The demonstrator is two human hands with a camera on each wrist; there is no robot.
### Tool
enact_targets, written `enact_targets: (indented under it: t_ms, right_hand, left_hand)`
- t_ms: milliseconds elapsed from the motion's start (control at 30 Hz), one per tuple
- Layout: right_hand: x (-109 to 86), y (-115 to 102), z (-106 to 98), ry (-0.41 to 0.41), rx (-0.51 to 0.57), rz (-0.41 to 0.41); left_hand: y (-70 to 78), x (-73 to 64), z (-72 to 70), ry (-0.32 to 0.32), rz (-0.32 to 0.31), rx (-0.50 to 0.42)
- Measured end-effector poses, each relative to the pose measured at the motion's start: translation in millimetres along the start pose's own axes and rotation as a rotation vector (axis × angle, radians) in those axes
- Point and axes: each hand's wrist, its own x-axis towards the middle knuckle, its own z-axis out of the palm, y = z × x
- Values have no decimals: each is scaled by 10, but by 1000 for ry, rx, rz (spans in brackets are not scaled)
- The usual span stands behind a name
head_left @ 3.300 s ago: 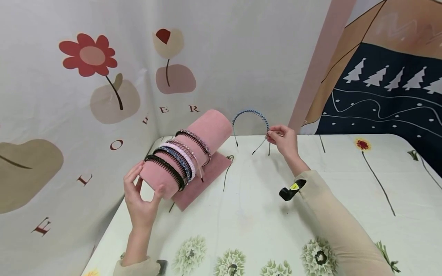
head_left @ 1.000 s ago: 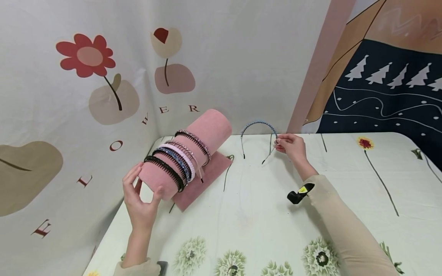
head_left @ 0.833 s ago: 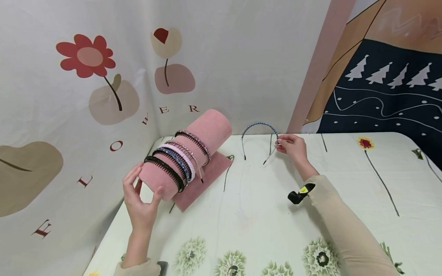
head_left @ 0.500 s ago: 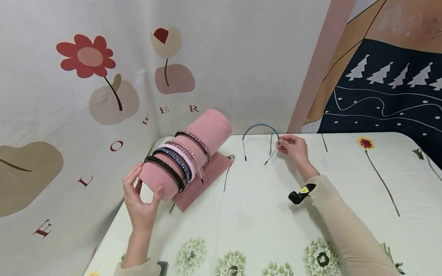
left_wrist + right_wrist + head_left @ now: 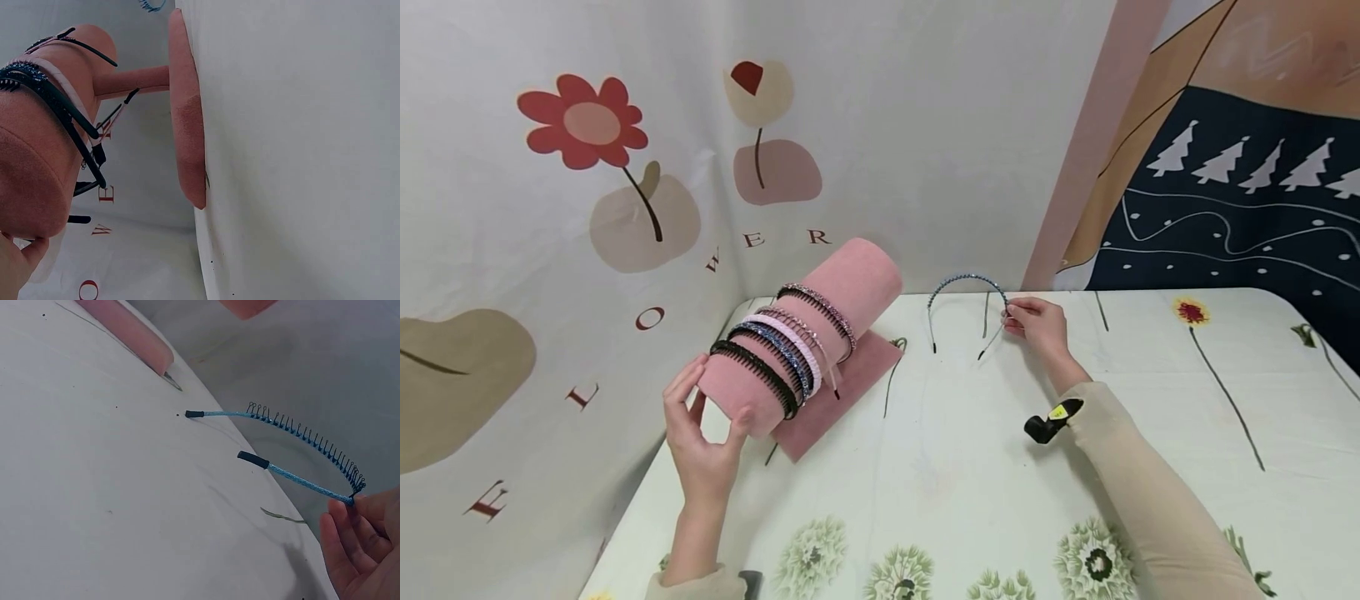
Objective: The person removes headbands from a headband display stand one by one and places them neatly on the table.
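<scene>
A pink padded headband stand (image 5: 868,271) lies at left centre, its roll raised on a post above a flat base (image 5: 842,400). Several headbands circle the roll, among them a black one (image 5: 752,367) and a lilac one (image 5: 797,337). My left hand (image 5: 703,454) holds the roll's near end between thumb and fingers; the left wrist view catches only part of that hand. Right of the stand, my right hand (image 5: 1037,325) pinches one arm of a blue toothed headband (image 5: 306,482). That headband is apart from the stand, with its dark tips pointing down in the head view.
A white flower-printed cloth covers the table (image 5: 940,500). Behind it hangs a pale printed backdrop (image 5: 925,125), with a dark panel of white trees (image 5: 1240,225) at the right. A small black device (image 5: 1048,423) sits at the right sleeve.
Since the earliest frame, my right hand has carried the blue headband to the right and lower, and only slightly lower over the last half second. My left hand keeps its hold on the stand.
</scene>
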Motion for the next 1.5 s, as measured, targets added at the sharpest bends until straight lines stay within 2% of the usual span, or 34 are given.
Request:
enact_targets:
  t_ms: [133,400,600,1000,1300,1500]
  right_hand:
    - [12,26,17,25,-24,30]
    - [31,55,18,50,51,101]
    - [22,52,12,57,41,146]
    - [4,56,-20,25,73,108]
    - [11,73,-15,23,-30,125]
    - [-14,51,-21,17,-131,95]
  left_hand:
    - [-39,-8,-16,1,-3,1]
    - [-43,-13,-19,-1,-10,5]
    - [-36,-15,-23,-3,-13,6]
    - [12,-5,-16,-5,-10,-1]
    - [-2,-12,-13,-4,-12,0]
    - [-22,-13,-12,1,-10,2]
